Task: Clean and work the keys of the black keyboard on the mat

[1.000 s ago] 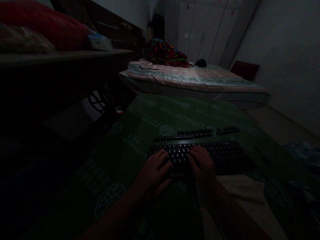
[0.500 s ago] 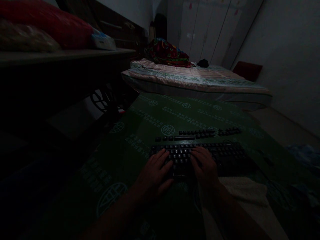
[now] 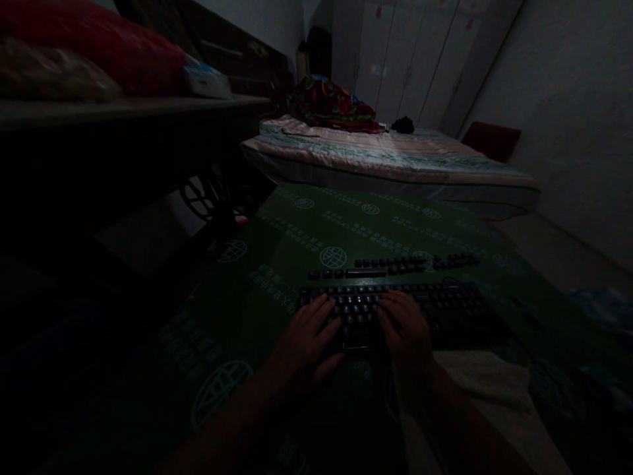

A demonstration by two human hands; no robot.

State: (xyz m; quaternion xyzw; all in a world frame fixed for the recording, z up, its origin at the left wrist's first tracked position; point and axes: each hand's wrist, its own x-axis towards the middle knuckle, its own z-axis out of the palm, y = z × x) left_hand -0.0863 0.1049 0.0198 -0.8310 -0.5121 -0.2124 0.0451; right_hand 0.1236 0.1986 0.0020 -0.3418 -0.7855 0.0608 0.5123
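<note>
A black computer keyboard (image 3: 359, 309) lies on a green printed board, dimly lit. My left hand (image 3: 309, 336) rests over its left end, fingers stretched out and slightly apart on the keys. Over the middle of the keyboard is my right hand (image 3: 405, 323), its fingers extended and lying on the keys, the thumb side toward the left hand. Neither hand grips anything. Beyond the keyboard several loose black keycaps (image 3: 326, 273) lie in rows, with a long space-bar keycap (image 3: 366, 272) among them. The keys beneath my fingers are hidden.
The green board (image 3: 277, 244) carries globe prints. A light cloth (image 3: 487, 379) lies under my right forearm. Ahead stands a bed (image 3: 395, 158) with a bundled red blanket (image 3: 331, 105). On the left is a ledge (image 3: 247, 100) with bags and a tissue pack. Small dark pieces lie right of the keyboard.
Both hands stay in nearly the same place on the keyboard. The whole view has shifted very slightly; the loose keycaps have not moved.
</note>
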